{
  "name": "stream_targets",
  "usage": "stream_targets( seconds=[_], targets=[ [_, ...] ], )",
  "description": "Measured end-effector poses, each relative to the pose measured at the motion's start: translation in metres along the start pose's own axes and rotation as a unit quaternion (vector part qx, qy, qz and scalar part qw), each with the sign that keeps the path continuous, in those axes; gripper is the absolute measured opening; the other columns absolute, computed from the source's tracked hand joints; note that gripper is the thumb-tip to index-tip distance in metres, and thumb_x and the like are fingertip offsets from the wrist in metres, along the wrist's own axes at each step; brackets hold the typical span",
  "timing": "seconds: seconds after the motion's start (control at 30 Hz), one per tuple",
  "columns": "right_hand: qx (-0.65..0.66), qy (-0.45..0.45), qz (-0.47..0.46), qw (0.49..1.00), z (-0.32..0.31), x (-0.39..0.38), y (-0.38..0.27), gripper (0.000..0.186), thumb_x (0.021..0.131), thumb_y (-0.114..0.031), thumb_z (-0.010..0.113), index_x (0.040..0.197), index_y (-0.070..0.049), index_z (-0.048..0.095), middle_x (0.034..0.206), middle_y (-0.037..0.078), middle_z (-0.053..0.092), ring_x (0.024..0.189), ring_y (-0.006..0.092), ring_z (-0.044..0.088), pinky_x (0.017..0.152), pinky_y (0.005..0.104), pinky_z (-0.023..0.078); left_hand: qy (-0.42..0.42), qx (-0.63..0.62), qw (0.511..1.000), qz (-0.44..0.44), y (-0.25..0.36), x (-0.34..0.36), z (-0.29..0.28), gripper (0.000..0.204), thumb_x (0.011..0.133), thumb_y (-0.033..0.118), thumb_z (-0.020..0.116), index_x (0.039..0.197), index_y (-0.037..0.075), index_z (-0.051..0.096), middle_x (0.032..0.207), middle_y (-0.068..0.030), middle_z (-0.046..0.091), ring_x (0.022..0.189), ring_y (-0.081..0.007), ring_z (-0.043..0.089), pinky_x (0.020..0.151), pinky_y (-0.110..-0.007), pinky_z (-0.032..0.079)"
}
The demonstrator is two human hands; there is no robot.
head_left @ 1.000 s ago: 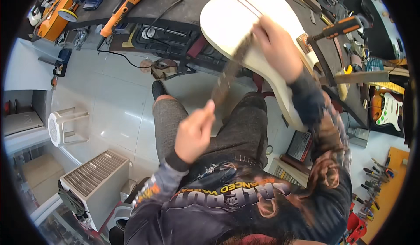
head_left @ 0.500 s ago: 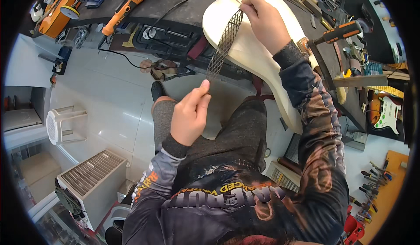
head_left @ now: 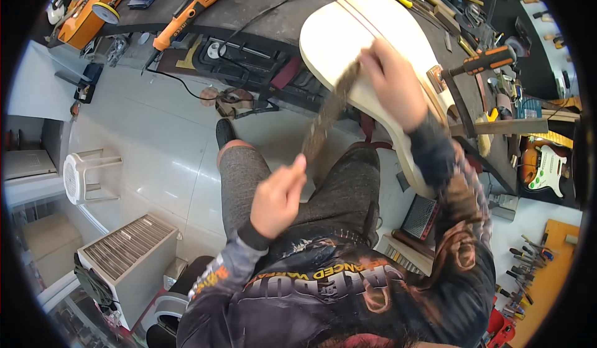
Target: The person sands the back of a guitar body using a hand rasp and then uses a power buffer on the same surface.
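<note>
A long dark saw rasp with a lattice blade slants between my two hands, blurred by motion. My left hand pinches its near end, low over my lap. Its far end is in the closed fingers of my right hand, above the wood. Under the rasp lies a pale wooden guitar body with thin dark stripes, its narrower part curving down past my right knee. The rasp crosses over the body's left edge; whether it touches the wood I cannot tell.
An orange-handled clamp grips the guitar's right side at the dark workbench. An orange power tool with a cord lies at the bench's left. Tools crowd the right. A white stool stands on the tiled floor.
Both hands have drawn the rasp down toward me and slightly right, the right hand moving most. The view has shifted a little.
</note>
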State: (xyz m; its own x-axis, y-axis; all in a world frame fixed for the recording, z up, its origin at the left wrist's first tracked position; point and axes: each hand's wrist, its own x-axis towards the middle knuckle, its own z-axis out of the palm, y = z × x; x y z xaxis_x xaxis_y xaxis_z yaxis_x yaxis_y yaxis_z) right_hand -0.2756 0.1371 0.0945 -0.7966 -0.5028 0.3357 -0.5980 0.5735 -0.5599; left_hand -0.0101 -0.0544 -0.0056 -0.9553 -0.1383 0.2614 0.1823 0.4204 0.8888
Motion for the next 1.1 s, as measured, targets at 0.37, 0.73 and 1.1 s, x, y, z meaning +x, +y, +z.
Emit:
stream_targets(
  seconds=[0.37, 0.73, 1.1],
  targets=[
    [0.023, 0.008, -0.003, 1.000, 0.007, 0.005, -0.002, 0.020, 0.108, -0.014, 0.069, 0.103, 0.002, 0.059, 0.096, 0.024, 0.072, 0.093, 0.0437, 0.071, 0.081, 0.0467, 0.056, 0.020, -0.016, 1.000, 0.002, -0.001, 0.006, -0.002, 0.043, 0.101, -0.001, 0.074, 0.144, 0.003, 0.070, 0.101, -0.0211, 0.075, 0.087, -0.0397, 0.075, 0.080, -0.045, 0.061],
    [0.014, 0.013, 0.000, 1.000, 0.010, 0.009, -0.007, 0.021, 0.108, -0.017, 0.070, 0.103, 0.002, 0.062, 0.096, 0.023, 0.075, 0.092, 0.0432, 0.073, 0.083, 0.0475, 0.058, 0.026, -0.028, 0.999, 0.002, -0.006, 0.006, -0.004, 0.043, 0.102, -0.002, 0.074, 0.145, 0.003, 0.070, 0.101, -0.0217, 0.076, 0.088, -0.0383, 0.077, 0.082, -0.041, 0.061],
    [0.062, 0.012, -0.015, 0.998, 0.011, 0.000, -0.006, 0.020, 0.105, -0.014, 0.071, 0.104, 0.004, 0.063, 0.096, 0.024, 0.076, 0.090, 0.0425, 0.074, 0.081, 0.0474, 0.058, 0.018, -0.049, 0.998, -0.028, -0.002, -0.007, -0.004, 0.038, 0.103, 0.000, 0.074, 0.141, 0.000, 0.072, 0.110, -0.0219, 0.080, 0.097, -0.0345, 0.081, 0.088, -0.039, 0.062]
  ],
)
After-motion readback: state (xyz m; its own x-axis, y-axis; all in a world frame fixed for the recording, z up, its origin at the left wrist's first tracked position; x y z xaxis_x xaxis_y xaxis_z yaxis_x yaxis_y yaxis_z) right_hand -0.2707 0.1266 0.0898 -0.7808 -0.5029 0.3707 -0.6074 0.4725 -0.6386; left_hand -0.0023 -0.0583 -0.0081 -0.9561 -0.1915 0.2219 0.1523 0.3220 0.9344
